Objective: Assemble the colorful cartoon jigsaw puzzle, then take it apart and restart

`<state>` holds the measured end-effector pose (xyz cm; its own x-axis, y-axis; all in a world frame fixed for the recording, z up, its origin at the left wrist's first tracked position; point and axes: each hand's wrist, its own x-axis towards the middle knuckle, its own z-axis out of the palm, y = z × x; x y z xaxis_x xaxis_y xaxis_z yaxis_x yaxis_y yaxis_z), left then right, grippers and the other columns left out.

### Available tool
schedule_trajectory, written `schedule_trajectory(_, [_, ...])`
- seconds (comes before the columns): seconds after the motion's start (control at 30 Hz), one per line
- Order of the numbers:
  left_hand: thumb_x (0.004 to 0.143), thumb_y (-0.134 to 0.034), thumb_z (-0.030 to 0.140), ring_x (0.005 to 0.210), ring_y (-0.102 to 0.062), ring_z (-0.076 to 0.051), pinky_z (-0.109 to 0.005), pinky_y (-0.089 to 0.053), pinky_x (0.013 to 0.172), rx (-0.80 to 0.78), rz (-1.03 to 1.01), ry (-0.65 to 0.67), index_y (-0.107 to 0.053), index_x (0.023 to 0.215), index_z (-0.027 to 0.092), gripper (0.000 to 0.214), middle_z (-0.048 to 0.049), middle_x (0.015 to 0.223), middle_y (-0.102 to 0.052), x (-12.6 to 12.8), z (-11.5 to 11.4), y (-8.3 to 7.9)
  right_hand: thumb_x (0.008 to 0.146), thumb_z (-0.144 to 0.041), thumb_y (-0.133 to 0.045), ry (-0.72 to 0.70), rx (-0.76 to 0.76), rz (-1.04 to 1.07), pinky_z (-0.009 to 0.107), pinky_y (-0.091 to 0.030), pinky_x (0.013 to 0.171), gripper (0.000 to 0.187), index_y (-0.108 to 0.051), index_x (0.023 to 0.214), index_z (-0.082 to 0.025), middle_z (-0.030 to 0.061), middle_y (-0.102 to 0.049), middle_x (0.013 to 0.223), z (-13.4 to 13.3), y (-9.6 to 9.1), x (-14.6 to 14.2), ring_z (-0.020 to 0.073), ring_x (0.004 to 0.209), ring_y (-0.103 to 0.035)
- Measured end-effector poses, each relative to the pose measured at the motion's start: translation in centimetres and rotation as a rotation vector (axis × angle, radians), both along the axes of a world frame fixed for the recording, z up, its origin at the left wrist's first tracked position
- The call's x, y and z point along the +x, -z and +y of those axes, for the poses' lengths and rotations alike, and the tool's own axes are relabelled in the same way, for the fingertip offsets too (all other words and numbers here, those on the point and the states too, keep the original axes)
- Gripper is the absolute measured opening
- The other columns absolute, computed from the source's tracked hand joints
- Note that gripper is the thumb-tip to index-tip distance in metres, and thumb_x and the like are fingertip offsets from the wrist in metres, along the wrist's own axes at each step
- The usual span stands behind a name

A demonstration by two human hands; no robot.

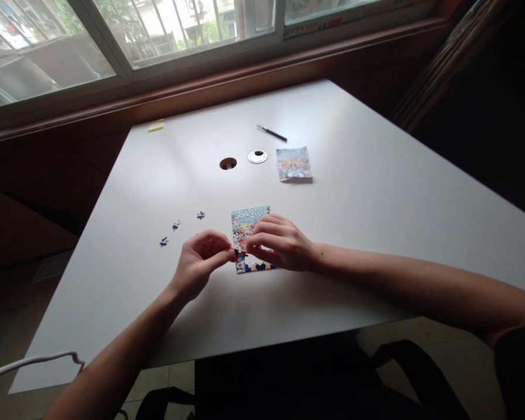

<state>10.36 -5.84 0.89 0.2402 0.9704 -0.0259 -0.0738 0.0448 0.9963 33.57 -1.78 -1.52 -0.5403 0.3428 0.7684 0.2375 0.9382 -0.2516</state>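
Note:
A small jigsaw puzzle (240,224) with a colourful cartoon print and a light blue top lies near the middle of the table. Over its lower left part is a dark puzzle piece (241,253), pinched by the thumb and forefinger of my left hand (198,261). My right hand (284,242) is over the puzzle's right side and hides much of it. Its curled fingertips meet at the piece's right edge. Loose puzzle pieces lie left of the puzzle, among them one piece (200,215), another (176,225) and a third (163,241).
A crumpled printed wrapper (294,164) lies behind the puzzle, with a pen (272,133) beyond it. A round cable hole (228,164) and its metal cover (258,157) are on the white table (376,192). Yellow tape (156,125) marks the far left edge. A white cable (35,360) crosses the near left corner.

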Motion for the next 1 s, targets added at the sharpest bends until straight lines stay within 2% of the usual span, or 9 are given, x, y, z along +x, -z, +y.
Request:
schedule_trajectory(0.23, [0.076,-0.086,0.024,0.068,-0.069,-0.015,-0.029,-0.061,0.067,0.021,0.025,-0.081,-0.069,0.082,0.017,0.019,-0.0013,0.076,-0.069,0.2,0.0,0.1,0.087,-0.027,-0.073,-0.033,0.0,0.038,0.033,-0.049,0.071,0.017,-0.062,0.099,-0.022,0.0034,-0.069,0.085,0.0,0.1,-0.1,0.0169,0.075,-0.059])
schedule_trajectory(0.43, [0.076,-0.086,0.021,0.067,-0.069,-0.013,-0.026,-0.06,0.066,0.002,0.001,-0.035,-0.069,0.081,0.016,0.018,-0.0005,0.075,-0.069,0.2,-0.1,-0.1,0.087,-0.019,-0.07,-0.019,-0.017,0.044,0.032,-0.05,0.069,0.012,-0.062,0.094,-0.022,0.0025,-0.068,0.083,-0.1,0.2,-0.2,0.0158,0.074,-0.059])
schedule_trajectory(0.57, [0.081,-0.081,0.023,0.069,-0.071,-0.016,-0.029,-0.062,0.068,0.008,0.05,0.018,-0.068,0.085,0.015,0.015,-0.002,0.077,-0.07,0.4,0.0,-0.3,0.089,-0.016,-0.065,-0.055,-0.094,0.058,0.031,-0.052,0.07,0.007,-0.062,0.091,-0.022,0.0022,-0.067,0.079,0.1,-0.4,-0.2,0.0146,0.073,-0.06])
schedule_trajectory(0.63, [0.087,-0.075,0.024,0.073,-0.071,-0.016,-0.031,-0.062,0.071,0.067,0.116,0.0,-0.068,0.091,0.016,0.012,-0.0034,0.08,-0.071,0.4,0.1,-0.3,0.089,-0.015,-0.064,-0.097,-0.17,0.063,0.03,-0.052,0.068,0.005,-0.064,0.091,-0.021,0.0027,-0.067,0.079,0.8,-0.8,0.4,0.0137,0.072,-0.06])
schedule_trajectory(0.73, [0.091,-0.068,0.022,0.073,-0.07,-0.015,-0.029,-0.061,0.07,0.214,0.178,-0.105,-0.066,0.098,0.017,0.008,-0.0035,0.082,-0.07,0.0,0.5,0.0,0.088,-0.017,-0.067,-0.12,-0.315,0.037,0.028,-0.051,0.065,0.002,-0.066,0.088,-0.019,0.0027,-0.066,0.079,2.2,-1.0,2.1,0.013,0.071,-0.059])
schedule_trajectory(0.87, [0.09,-0.065,0.017,0.069,-0.066,-0.013,-0.027,-0.057,0.064,0.393,0.226,-0.232,-0.066,0.099,0.018,0.009,-0.0027,0.085,-0.068,-1.1,1.2,0.5,0.085,-0.018,-0.069,-0.06,-0.487,-0.027,0.028,-0.05,0.064,0.0,-0.069,0.085,-0.019,0.0026,-0.066,0.079,3.3,-0.5,4.8,0.013,0.07,-0.059])
schedule_trajectory(1.0, [0.088,-0.064,0.012,0.072,-0.066,-0.013,-0.027,-0.056,0.066,0.507,0.287,-0.293,-0.067,0.096,0.018,0.011,-0.0023,0.085,-0.067,-1.8,1.6,0.8,0.084,-0.019,-0.07,-0.029,-0.543,-0.048,0.03,-0.052,0.071,0.002,-0.071,0.086,-0.019,0.0043,-0.065,0.086,3.0,-0.1,5.8,0.0146,0.077,-0.061])
